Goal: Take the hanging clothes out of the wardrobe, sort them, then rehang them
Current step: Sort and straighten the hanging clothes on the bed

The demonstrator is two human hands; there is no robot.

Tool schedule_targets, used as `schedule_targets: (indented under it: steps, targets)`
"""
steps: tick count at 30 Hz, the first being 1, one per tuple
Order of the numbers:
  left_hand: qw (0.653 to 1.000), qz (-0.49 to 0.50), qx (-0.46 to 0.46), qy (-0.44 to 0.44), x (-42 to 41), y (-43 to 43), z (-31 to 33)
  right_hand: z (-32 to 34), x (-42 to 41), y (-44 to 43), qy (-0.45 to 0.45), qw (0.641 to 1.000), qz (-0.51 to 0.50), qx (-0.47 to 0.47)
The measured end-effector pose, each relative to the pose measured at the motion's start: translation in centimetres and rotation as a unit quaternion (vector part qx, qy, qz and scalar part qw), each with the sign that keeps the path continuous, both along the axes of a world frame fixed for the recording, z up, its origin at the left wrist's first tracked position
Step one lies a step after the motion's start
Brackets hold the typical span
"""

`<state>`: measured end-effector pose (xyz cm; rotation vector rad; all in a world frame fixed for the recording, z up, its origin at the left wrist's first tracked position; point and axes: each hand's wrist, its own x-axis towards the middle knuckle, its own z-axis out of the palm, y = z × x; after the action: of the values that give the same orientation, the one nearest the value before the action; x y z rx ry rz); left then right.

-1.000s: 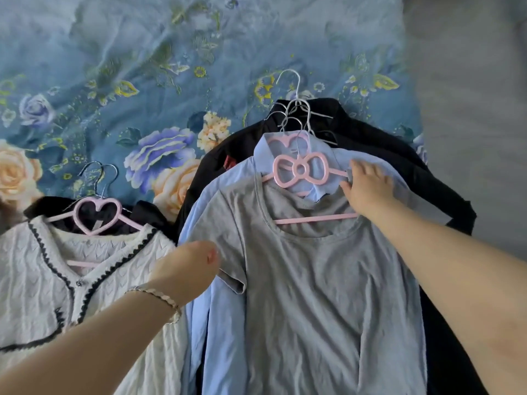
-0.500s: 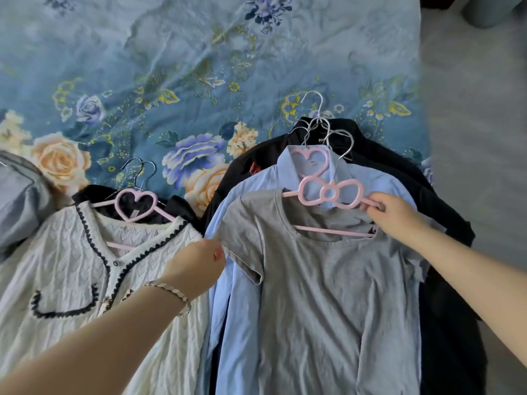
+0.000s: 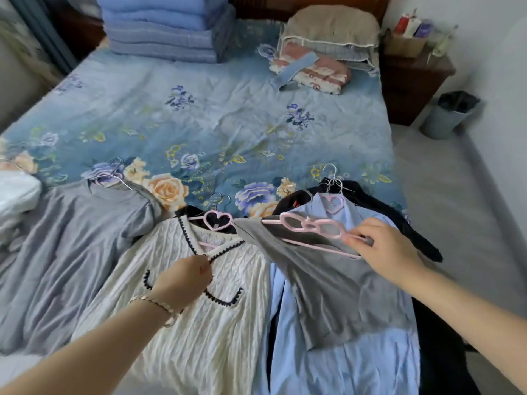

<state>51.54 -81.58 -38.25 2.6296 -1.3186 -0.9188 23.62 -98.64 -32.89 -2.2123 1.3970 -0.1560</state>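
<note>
Right hand (image 3: 382, 249) on pink bow hanger (image 3: 310, 228) of grey T-shirt (image 3: 336, 286)

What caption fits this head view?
On the bed, right hand holds the grey T-shirt up by its pink bow hanger; left hand grips the white cardigan.

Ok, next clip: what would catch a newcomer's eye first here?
Probably the pink bow hanger at middle right, pinched by the right hand, with a grey T-shirt hanging from it above a light blue shirt. Beside it the left hand grips the neckline of a white knit cardigan with black trim. Under them spreads a blue floral bedspread, with folded blue blankets stacked at its far end.
</note>
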Motion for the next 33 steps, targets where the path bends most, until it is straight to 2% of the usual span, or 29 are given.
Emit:
schedule_targets:
  steps: [5, 8, 13, 17, 20, 25, 29, 33]
  targets:
    - [0.998, 0.048, -0.015, -0.044, 6.2, 12.4, 6.1, 6.5, 8.4, 10.8, -0.115, 0.990, 0.052, -0.064]
    - [0.993, 0.088, -0.011, -0.081, 10.4, 18.9, 8.8, 9.5, 14.5, 15.6, -0.149, 0.979, 0.098, -0.097]
    - [0.982, 0.160, -0.036, -0.092, 16.5, 26.7, 12.5, 13.1, 24.3, 21.7, -0.179, 0.969, 0.148, -0.085]
    - [0.973, 0.204, -0.056, -0.090, 19.8, 31.2, 12.8, 13.8, 31.2, 26.5, -0.201, 0.956, 0.208, -0.050]
    - [0.963, 0.244, -0.075, -0.084, 22.0, 33.1, 12.3, 13.2, 36.0, 28.4, -0.216, 0.949, 0.229, -0.003]
    - [0.955, 0.281, -0.059, -0.072, 25.8, 33.9, 10.7, 12.0, 43.3, 28.4, -0.233, 0.928, 0.259, 0.134]
    - [0.950, 0.301, -0.027, -0.080, 30.0, 32.0, 8.7, 9.5, 49.8, 24.9, -0.228, 0.914, 0.263, 0.208]
    - [0.951, 0.304, -0.018, -0.058, 35.2, 27.7, 6.1, 3.6, 56.5, 19.6, -0.224, 0.916, 0.226, 0.243]
